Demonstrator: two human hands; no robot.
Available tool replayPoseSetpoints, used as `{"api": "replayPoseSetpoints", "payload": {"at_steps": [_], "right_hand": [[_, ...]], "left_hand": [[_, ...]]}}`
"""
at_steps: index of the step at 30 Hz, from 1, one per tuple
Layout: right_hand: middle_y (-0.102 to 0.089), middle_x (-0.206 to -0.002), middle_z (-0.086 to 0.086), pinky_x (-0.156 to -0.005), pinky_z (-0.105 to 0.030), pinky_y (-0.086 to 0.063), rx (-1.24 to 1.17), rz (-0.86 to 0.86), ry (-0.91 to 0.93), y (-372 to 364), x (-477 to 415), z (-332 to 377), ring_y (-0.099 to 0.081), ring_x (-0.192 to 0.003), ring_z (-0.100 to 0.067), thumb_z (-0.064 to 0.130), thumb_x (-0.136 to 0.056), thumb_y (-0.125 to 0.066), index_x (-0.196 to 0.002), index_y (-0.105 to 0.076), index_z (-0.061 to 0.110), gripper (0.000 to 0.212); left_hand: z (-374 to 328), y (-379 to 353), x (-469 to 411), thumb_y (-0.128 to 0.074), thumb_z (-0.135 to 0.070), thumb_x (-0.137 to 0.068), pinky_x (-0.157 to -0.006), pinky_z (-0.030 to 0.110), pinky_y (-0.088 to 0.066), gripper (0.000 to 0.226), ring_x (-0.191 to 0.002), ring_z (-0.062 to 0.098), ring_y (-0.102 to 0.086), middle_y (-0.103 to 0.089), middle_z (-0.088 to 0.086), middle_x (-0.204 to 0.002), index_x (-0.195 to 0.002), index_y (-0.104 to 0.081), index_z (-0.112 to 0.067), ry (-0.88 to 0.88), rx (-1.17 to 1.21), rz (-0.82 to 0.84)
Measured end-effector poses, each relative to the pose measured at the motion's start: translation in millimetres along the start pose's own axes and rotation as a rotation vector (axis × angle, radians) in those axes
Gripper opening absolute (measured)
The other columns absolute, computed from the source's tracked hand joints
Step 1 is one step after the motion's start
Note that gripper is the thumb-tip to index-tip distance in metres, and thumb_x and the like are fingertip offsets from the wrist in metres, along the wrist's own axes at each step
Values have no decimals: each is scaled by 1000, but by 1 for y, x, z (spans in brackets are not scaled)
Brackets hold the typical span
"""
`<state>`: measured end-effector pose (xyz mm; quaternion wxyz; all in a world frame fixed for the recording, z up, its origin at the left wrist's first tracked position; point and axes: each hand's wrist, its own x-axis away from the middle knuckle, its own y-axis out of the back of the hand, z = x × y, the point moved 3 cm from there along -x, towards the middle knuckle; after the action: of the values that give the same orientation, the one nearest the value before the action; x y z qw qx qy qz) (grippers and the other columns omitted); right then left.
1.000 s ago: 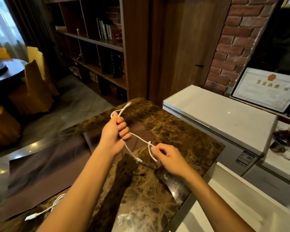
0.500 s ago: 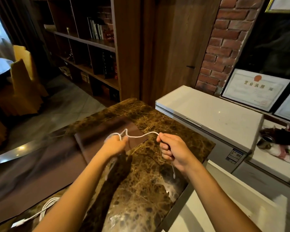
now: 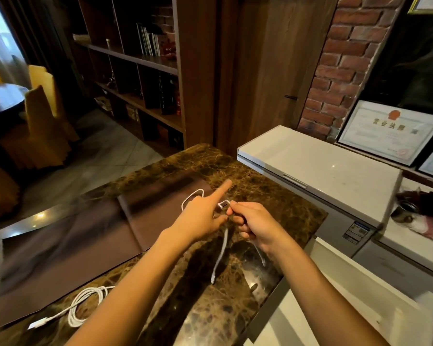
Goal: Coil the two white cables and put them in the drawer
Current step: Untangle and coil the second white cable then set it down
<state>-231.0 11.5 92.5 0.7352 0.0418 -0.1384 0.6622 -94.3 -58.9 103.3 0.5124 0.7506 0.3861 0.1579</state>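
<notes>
Over the brown marble counter my left hand and my right hand work one thin white cable. The left hand holds a loop of it that shows above the knuckles, with the index finger stretched out. My right hand is fisted on the cable next to it, pinching it at the thumb. Two loose ends hang down, blurred, below the hands. A second white cable lies loosely coiled on the counter at the lower left, its plug near the front edge. An open white drawer shows at the lower right.
A dark brown mat covers the counter's left part. A white chest freezer stands right of the counter, framed certificates behind it. A bookshelf and wooden door are at the back, yellow-covered chairs at the far left.
My hands have come close together over the counter. The stretch of cable that ran between them is now a small loop at the left hand, and two ends swing below.
</notes>
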Motion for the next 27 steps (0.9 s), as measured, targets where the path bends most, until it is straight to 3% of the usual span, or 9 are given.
{"api": "replayPoseSetpoints", "payload": {"at_steps": [3, 6, 10, 13, 18, 27], "right_hand": [[-45, -57, 4, -38, -18, -26, 28, 6, -20, 0, 2, 2, -34, -44, -7, 26, -106, -50, -86, -69, 10, 31], [-46, -58, 4, -39, -19, -26, 33, 21, -25, 1, 6, 3, -35, -45, -7, 26, -106, -49, -87, -70, 10, 32], [-47, -60, 4, -40, -19, -25, 49, 38, -42, 6, 14, 4, -36, -46, -6, 26, -106, -50, -93, -69, 8, 30], [-46, -61, 4, -39, -17, -24, -16, 70, -57, 11, 20, 6, -32, -45, -5, 24, -107, -49, -96, -69, 6, 29], [-44, -61, 4, -38, -16, -25, -80, 144, -77, 4, 30, 7, -32, -45, -4, 23, -107, -48, -100, -69, 5, 28], [-42, -58, 2, -36, -16, -22, -287, 225, -54, -18, 55, 6, -31, -40, -3, 27, -108, -46, -90, -60, 5, 31]], "left_hand": [[-9, 3, 3, -64, -25, -95, -88, 30, -53, 40, -103, 14, -68, -73, -5, -116, -134, -59, -29, -175, 23, -22], [-7, 3, 4, -63, -23, -96, -79, 24, -48, 24, -95, 13, -68, -76, -4, -107, -120, -70, -25, -215, 12, -88], [10, 6, -4, -62, -20, -96, -81, 32, -53, 24, -95, 19, -70, -77, -1, -105, -117, -73, -22, -127, -43, -178], [22, 9, -7, -61, -19, -97, -78, 28, -48, 23, -94, 19, -70, -78, 0, -103, -116, -74, -20, -67, -57, -215], [14, 10, -10, -63, -18, -96, -87, 35, -55, 29, -100, 21, -70, -77, 4, -109, -124, -71, -18, -66, -38, -265], [-8, 19, -8, -64, -26, -97, -82, 37, -58, 34, -106, 16, -60, -60, -1, -121, -130, -68, -24, -95, 10, -334]]}}
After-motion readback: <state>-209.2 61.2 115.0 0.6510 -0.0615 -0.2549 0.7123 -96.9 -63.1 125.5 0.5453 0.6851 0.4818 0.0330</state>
